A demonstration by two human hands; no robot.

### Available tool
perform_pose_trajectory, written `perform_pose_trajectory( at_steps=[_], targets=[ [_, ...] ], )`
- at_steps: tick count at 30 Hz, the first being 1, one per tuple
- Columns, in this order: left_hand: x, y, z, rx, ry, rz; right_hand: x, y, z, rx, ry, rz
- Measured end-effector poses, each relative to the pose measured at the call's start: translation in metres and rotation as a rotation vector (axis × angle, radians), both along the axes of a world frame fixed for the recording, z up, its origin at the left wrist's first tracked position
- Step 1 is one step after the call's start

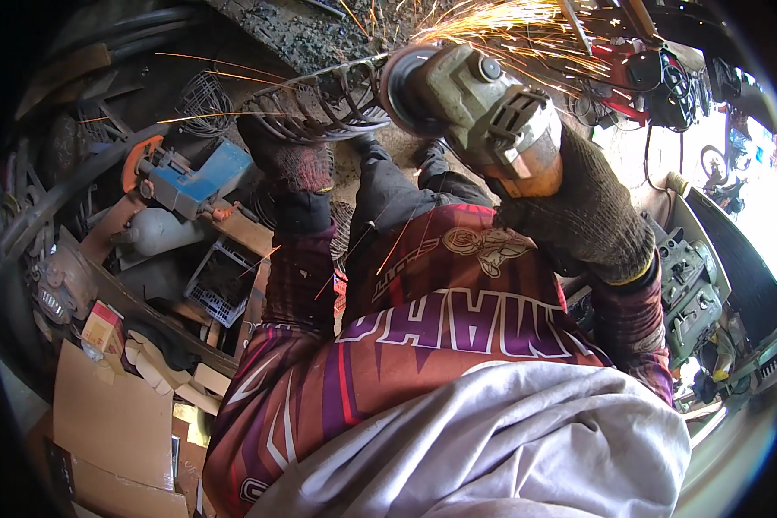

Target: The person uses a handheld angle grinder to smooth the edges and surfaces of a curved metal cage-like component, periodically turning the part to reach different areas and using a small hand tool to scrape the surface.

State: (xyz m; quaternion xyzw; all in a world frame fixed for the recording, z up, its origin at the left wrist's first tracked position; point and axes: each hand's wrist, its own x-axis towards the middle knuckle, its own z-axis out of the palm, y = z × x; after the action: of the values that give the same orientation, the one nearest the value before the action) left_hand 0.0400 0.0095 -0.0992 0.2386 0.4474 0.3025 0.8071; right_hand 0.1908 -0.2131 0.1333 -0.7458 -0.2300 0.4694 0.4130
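A large metal coil spring (341,105) lies sideways at the top middle. My left hand (292,162), in a red and grey knit glove, is closed round its left end; part of the fingers is hidden behind the coils. With a dark knit glove on, my right hand (589,203) grips the rear body of a worn angle grinder (483,108). The grinder's disc (399,91) meets the spring's right end. Bright orange sparks (514,30) spray from there toward the upper right, and a few streaks fly left.
To the left stand a blue metal machine (203,180), a grey cylinder (160,231) and a plastic crate (220,281). Cardboard (112,419) fills the lower left. Green-grey machine parts (691,293) sit at right. A red machine with cables (643,82) is at the upper right.
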Motion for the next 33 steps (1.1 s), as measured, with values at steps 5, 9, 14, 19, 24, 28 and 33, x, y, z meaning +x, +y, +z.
perform_pose_trajectory(
  at_steps=[5,9,14,19,24,28,33],
  targets=[
    [0.012,-0.004,0.026,-0.17,-0.085,0.039,0.002,0.002,-0.001,0.013,-0.016,0.002],
    [-0.02,0.008,-0.027,-0.707,-1.081,0.016,0.0,0.0,-0.001,0.045,0.021,0.017],
    [0.001,0.004,0.002,-0.166,-0.169,0.006,0.0,0.002,-0.004,0.047,-0.037,0.036],
    [0.001,0.004,0.011,-0.155,-0.205,-0.022,0.001,0.0,0.002,0.026,-0.022,0.03],
    [0.002,0.007,0.016,-0.165,-0.281,-0.022,0.002,0.002,0.006,0.017,-0.023,0.023],
    [0.007,0.006,0.013,-0.219,-0.174,0.086,0.004,0.006,0.004,0.012,-0.054,0.019],
    [-0.024,0.017,-0.054,-0.859,-1.409,0.102,0.004,0.003,0.009,0.009,-0.042,0.009]
  ],
)
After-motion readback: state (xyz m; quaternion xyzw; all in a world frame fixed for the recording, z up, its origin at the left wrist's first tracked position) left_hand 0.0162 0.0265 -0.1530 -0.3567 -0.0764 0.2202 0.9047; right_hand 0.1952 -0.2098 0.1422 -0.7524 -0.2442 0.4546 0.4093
